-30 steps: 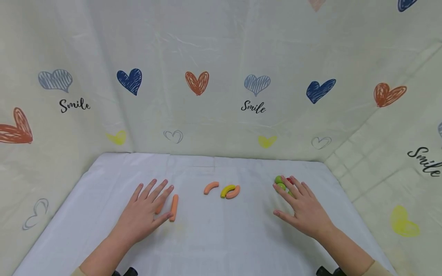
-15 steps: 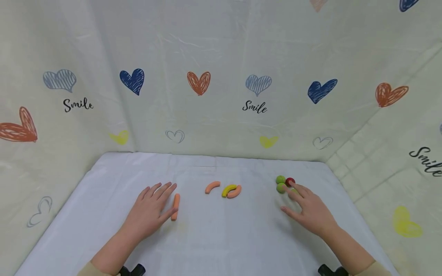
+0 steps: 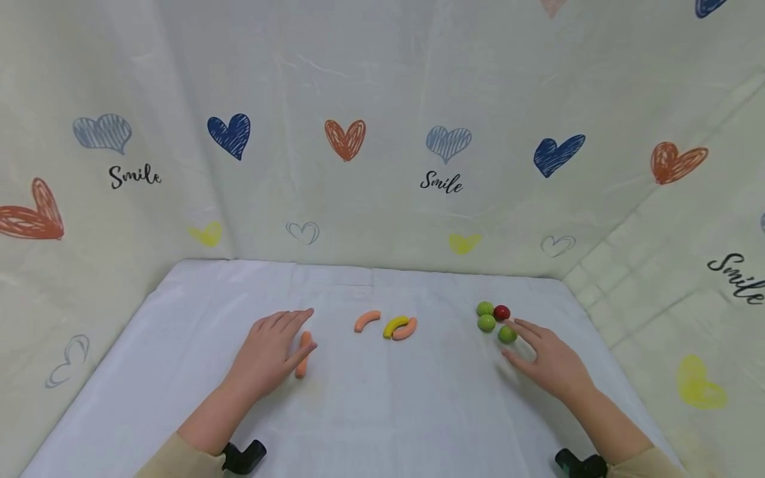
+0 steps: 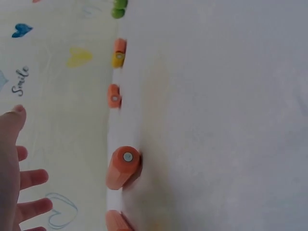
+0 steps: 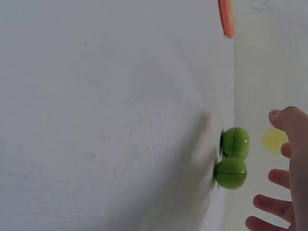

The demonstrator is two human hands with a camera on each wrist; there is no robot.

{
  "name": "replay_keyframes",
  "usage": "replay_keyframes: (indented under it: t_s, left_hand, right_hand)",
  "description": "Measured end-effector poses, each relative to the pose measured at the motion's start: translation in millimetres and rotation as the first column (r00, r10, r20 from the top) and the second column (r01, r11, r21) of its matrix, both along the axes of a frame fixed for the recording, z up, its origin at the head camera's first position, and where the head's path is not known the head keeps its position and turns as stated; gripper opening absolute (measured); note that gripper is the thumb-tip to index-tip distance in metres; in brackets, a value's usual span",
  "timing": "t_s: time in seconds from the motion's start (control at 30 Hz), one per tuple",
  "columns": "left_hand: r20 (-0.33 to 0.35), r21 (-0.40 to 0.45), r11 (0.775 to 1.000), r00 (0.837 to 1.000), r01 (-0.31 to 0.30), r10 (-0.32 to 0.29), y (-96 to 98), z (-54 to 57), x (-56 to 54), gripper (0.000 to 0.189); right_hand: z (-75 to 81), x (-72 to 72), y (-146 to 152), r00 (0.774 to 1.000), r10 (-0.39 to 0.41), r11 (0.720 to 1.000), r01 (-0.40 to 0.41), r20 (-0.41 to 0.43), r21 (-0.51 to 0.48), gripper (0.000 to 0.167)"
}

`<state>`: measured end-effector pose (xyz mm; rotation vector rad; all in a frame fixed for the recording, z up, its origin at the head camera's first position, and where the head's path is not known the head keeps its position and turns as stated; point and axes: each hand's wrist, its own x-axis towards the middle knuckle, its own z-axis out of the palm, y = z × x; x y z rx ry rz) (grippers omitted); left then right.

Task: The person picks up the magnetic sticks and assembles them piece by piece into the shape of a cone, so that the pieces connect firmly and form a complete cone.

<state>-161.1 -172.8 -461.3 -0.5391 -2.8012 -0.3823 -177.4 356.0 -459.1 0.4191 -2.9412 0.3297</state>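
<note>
In the head view my left hand [image 3: 269, 352] hovers over the left part of the white table, fingers spread, holding nothing. Partly behind its thumb lies a straight orange stick [image 3: 303, 362]. The left wrist view shows a silver disc on that orange stick's end [image 4: 124, 168], and another orange stick [image 4: 117, 221] at the bottom edge, which the hand hides in the head view. My right hand [image 3: 552, 365], fingers loosely bent, hangs beside a green ball [image 3: 507, 334] with nothing in its grasp. Close by are two more green balls [image 3: 487, 323] and a red ball [image 3: 502, 313].
Mid-table lie a curved orange piece [image 3: 367, 320] and a curved yellow piece [image 3: 395, 326] nestled against a second curved orange piece [image 3: 405, 330]. A pale curtain with hearts [image 3: 346, 139] rises behind the table [image 3: 382, 411] and along both sides.
My right hand has drawn back to the right, uncovering the green and red balls. My left hand has shifted slightly right, its fingers closer together, now covering one orange stick.
</note>
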Motion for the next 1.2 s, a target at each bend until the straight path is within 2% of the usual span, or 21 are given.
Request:
replay_keyframes:
  t_s: [0.2, 0.43, 0.53, 0.87, 1.03, 1.2]
  left_hand:
    - [0.004, 0.041, 0.999, 1.000, -0.016, 0.016, 11.6, 0.0, -10.7, 0.055]
    - [0.103, 0.025, 0.998, 0.993, -0.064, 0.061, 34.1, 9.5, -29.7, 0.046]
    - [0.141, 0.011, 0.997, 0.987, -0.080, 0.077, 45.3, 10.4, -38.8, 0.044]
    - [0.248, 0.006, 0.996, 0.965, -0.089, 0.084, 79.8, 2.6, -60.5, 0.042]
    - [0.272, 0.001, 0.996, 0.958, -0.090, 0.087, 90.7, -3.9, -68.9, 0.040]
    - [0.308, 0.035, 0.994, 0.948, -0.101, 0.085, 98.9, -9.5, -74.8, 0.040]
  right_hand:
    - [-2.4, -7.8, 5.1, 0.997, -0.039, 0.999, 0.040, 0.070, -0.007, 0.058]
    - [-3.7, -17.2, 5.9, 0.990, -0.056, 0.998, 0.058, 0.129, -0.011, 0.057]
    - [-3.1, -19.6, 4.0, 0.988, -0.053, 0.998, 0.056, 0.148, -0.019, 0.057]
    - [-1.9, -25.7, 0.6, 0.963, -0.091, 0.995, 0.097, 0.253, -0.009, 0.056]
    - [-3.4, -28.9, 3.0, 0.959, -0.089, 0.995, 0.097, 0.271, -0.014, 0.052]
    - [-1.7, -30.6, 2.5, 0.958, -0.088, 0.995, 0.096, 0.272, -0.016, 0.049]
